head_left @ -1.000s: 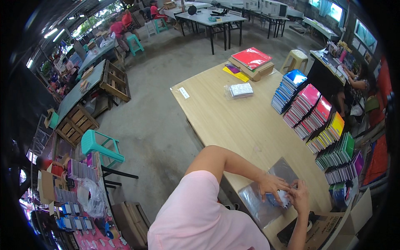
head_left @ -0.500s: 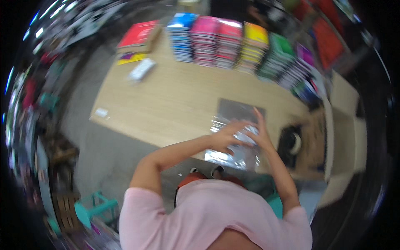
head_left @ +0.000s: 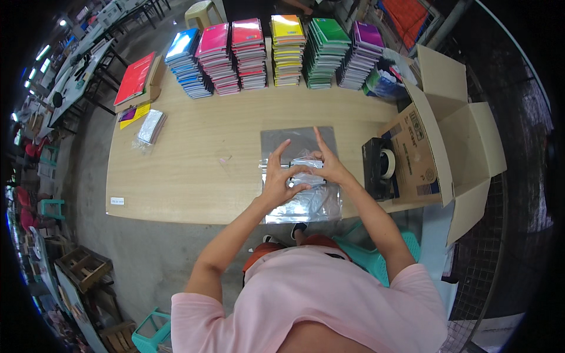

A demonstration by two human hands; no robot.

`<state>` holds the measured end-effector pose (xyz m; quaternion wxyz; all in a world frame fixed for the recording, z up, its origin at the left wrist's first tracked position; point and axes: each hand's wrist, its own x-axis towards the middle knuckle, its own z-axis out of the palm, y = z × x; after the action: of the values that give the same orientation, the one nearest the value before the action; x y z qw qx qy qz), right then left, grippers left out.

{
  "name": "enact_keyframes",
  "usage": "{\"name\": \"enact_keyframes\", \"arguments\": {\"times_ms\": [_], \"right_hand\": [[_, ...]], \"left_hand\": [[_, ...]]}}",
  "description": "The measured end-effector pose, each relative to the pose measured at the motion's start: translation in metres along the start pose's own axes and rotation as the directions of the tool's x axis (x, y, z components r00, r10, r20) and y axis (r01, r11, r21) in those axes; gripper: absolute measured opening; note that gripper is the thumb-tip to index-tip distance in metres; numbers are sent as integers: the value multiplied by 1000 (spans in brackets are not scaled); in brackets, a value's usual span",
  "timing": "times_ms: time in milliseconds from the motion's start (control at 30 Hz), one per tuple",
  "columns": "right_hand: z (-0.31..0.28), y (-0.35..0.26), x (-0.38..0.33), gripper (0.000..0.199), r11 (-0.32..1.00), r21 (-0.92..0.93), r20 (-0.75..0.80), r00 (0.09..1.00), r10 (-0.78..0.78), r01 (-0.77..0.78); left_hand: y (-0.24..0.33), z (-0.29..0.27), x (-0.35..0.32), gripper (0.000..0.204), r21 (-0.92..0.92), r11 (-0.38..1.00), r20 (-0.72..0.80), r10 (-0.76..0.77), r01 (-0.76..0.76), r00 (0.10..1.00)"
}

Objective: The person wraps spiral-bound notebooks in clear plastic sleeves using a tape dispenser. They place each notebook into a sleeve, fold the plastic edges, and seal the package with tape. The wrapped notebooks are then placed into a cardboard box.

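Observation:
My left hand and my right hand meet over a small clear plastic bag, each pinching one side of it. The bag is held just above a pile of clear plastic sleeves lying flat near the front edge of a long wooden table. The index fingers of both hands stick up. What the little bag holds is hidden behind my fingers.
Several stacks of coloured notebooks line the far edge. A black tape dispenser and an open cardboard box stand at the right. A red book pile and a small plastic packet lie at the left.
The camera has swung round so that the table faces me squarely. My hands stay together on the plastic bag over the sleeve pile.

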<state>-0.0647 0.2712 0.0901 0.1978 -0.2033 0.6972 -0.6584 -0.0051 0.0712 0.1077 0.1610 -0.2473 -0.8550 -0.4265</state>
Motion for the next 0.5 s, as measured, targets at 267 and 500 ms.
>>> {"name": "enact_keyframes", "arguments": {"times_ms": [267, 500], "right_hand": [[1, 7, -1, 118, 1000, 13, -8, 1000, -28, 28], [4, 2, -1, 109, 1000, 5, 16, 1000, 2, -2]], "left_hand": [[7, 14, -14, 39, -276, 959, -192, -126, 70, 973], [10, 1, -19, 41, 54, 997, -105, -42, 48, 994]]}}
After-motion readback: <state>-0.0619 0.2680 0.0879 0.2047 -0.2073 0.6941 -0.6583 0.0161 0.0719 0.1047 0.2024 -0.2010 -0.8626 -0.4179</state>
